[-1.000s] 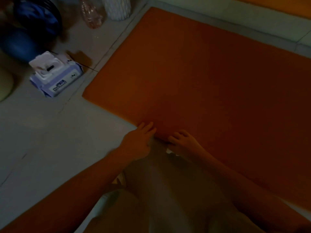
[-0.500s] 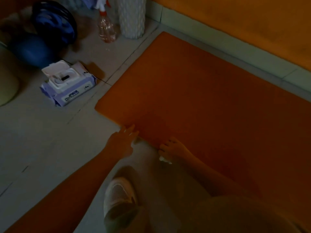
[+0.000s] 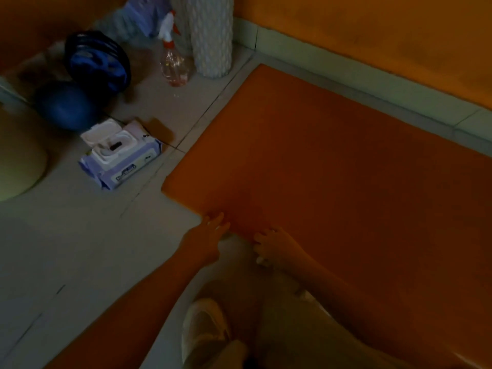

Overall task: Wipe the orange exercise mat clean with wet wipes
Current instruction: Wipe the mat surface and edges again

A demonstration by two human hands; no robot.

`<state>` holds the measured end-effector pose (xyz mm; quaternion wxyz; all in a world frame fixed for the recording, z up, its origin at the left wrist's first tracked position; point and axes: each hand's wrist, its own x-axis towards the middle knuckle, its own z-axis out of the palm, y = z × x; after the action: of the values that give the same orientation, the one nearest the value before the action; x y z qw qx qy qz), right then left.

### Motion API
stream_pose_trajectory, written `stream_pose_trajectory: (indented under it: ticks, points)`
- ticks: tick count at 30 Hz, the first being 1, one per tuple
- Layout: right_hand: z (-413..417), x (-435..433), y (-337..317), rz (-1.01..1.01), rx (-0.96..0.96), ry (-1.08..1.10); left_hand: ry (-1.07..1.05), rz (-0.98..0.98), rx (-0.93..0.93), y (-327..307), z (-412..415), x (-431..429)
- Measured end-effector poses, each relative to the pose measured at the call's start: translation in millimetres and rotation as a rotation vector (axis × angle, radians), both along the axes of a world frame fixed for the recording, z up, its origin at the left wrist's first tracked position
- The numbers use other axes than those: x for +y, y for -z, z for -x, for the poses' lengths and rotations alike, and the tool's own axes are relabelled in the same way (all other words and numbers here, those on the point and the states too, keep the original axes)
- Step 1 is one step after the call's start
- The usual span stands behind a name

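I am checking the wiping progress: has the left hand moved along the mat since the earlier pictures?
Yes. The left hand has shifted along the near edge of the orange mat, closer to its corner beside the wipes pack.

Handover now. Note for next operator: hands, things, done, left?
Left hand: fingers straight, touching the orange mat at its near edge.
Right hand: fingers curled on that edge over a white wipe.
Wipes pack: on the floor left of the mat, lid open.
Done: a wipe is out.
Left: too dim to tell what's wiped; treat the whole mat as pending.
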<state>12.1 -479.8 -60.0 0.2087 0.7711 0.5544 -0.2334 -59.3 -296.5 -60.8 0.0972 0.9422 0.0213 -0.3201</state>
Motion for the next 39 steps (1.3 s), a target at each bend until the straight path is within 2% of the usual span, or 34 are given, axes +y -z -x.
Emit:
stream_pose_trajectory:
  ticks: [5, 9, 12, 16, 19, 22, 26, 34, 36, 39]
  points:
    - [6, -5, 7, -0.122, -0.003, 0.075, 0.016, -0.011, 0.003, 2, -1, -1]
    - [9, -7, 9, -0.136, 0.016, 0.092, 0.031, -0.014, 0.054, 1, -3, 1]
    - [8, -11, 11, -0.243, -0.002, 0.091, 0.074, -0.041, 0.078, 0, -6, 6]
    - [6, -8, 22, -0.341, -0.016, 0.069, 0.152, -0.089, 0.098, -1, -6, 34]
    - [7, 4, 32, -0.321, -0.046, 0.056, 0.177, -0.163, 0.065, -10, -7, 75]
    - [3, 27, 33, -0.42, -0.052, 0.033, 0.103, -0.19, -0.009, -12, -10, 120]
    - [-3, 56, 30, -0.479, -0.06, -0.015, -0.068, -0.105, -0.052, 4, -2, 142]
    - [-13, 95, 36, -0.55, -0.13, -0.068, -0.102, 0.041, -0.121, 20, 1, 156]
    - [-14, 109, 40, -0.556, -0.137, -0.067, -0.091, 0.049, -0.194, 22, 3, 161]
    - [-18, 130, 42, -0.599, -0.155, -0.091, -0.205, 0.047, -0.265, 27, 8, 172]
